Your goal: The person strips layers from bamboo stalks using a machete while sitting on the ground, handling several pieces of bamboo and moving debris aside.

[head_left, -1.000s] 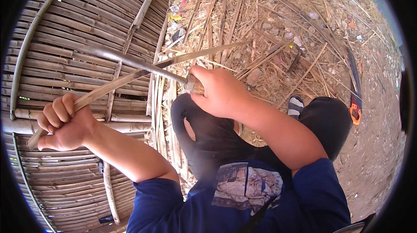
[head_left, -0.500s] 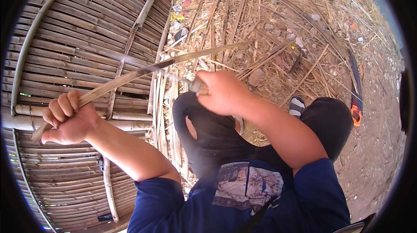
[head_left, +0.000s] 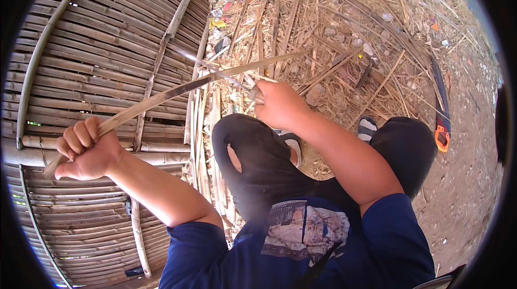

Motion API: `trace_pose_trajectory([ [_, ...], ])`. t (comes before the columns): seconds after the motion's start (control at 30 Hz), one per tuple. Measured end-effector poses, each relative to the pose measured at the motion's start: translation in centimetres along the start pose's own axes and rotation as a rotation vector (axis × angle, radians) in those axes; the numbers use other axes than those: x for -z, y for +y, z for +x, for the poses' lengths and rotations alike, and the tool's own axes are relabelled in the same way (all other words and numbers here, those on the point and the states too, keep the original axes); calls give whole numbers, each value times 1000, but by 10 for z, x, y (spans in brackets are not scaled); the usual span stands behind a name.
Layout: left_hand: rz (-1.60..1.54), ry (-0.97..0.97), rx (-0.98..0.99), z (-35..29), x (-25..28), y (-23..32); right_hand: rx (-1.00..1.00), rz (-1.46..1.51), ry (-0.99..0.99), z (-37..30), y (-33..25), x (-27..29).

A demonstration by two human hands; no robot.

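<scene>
My left hand [head_left: 90, 148] is closed around the lower end of a long split bamboo strip [head_left: 152, 100], which slants up and away to the right and has a dark patch near its middle. In my right hand [head_left: 281, 104] is the handle of a knife [head_left: 256, 94]. Its long blade, smeared by motion, points up and left and crosses the strip just beyond the dark patch. Whether blade and strip touch, I cannot tell. The strip's far end hangs over the littered ground.
A bamboo slat wall or platform [head_left: 116, 36] fills the left side. Bamboo strips [head_left: 288, 28], straw, stones and litter cover the ground ahead. A saw with an orange handle [head_left: 442, 139] lies at the right. My bent knees [head_left: 245, 143] are below the strip.
My right hand has moved slightly away and to the right with the knife, and the blade now crosses the strip farther along. My left hand holds the strip almost still.
</scene>
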State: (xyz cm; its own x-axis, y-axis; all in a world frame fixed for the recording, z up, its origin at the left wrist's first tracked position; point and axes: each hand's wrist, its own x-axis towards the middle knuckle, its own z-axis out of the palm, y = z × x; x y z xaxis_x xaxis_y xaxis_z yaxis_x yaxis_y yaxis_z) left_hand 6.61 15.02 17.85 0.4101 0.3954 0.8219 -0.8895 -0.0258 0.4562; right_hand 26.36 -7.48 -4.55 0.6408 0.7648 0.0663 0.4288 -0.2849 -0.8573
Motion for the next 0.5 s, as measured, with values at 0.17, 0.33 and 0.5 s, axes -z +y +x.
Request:
trace_pose_trajectory([
  [0.17, -77, -79, 31, -5, -15, -1, 199, -69, 33, -16, -34, 2],
  [0.33, 55, 10, -12, -3, -9, 1, -113, -63, 78, 14, 54, -19],
  [0.5, 57, 77, -12, -2, 22, 9, -85, -88, 93, 15, 48, -29],
])
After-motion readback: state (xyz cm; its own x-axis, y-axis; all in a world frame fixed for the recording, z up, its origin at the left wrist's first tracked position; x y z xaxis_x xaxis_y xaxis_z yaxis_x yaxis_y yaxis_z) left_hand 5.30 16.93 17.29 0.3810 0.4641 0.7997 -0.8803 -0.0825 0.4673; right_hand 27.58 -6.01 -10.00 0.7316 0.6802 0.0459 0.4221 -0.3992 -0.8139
